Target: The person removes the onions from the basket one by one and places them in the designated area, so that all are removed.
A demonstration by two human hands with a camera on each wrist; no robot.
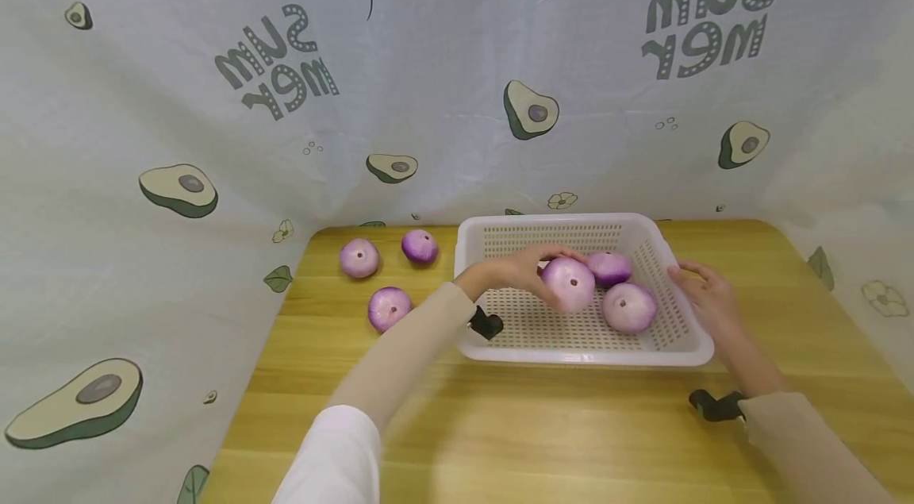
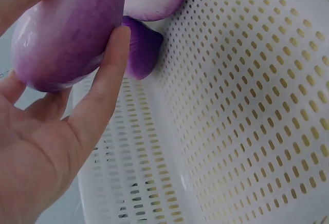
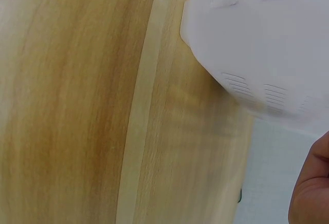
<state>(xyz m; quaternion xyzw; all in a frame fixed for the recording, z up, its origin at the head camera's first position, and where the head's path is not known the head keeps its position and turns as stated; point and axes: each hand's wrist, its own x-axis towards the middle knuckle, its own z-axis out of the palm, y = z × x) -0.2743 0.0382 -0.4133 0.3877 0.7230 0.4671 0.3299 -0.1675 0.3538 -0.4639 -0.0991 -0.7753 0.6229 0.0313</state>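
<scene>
In the head view a white perforated basket (image 1: 581, 356) stands on the wooden table. My left hand (image 1: 524, 272) grips a round purple-and-white onion (image 1: 569, 285) over the basket's middle; the left wrist view shows fingers and thumb curled around this onion (image 2: 69, 31). Inside the basket, on the right, lie a darker purple onion (image 1: 609, 268) and a paler one (image 1: 629, 308). My right hand (image 1: 710, 304) holds the basket's right rim; in the right wrist view only part of that hand (image 3: 312, 193) shows beside the basket's outer wall (image 3: 257, 44).
Left of the basket, three more onions lie on the table: one at the back left (image 1: 359, 258), one near the basket (image 1: 419, 247) and one further forward (image 1: 389, 309), partly behind my left sleeve. A pale curtain with avocado prints (image 1: 443, 75) hangs behind the table.
</scene>
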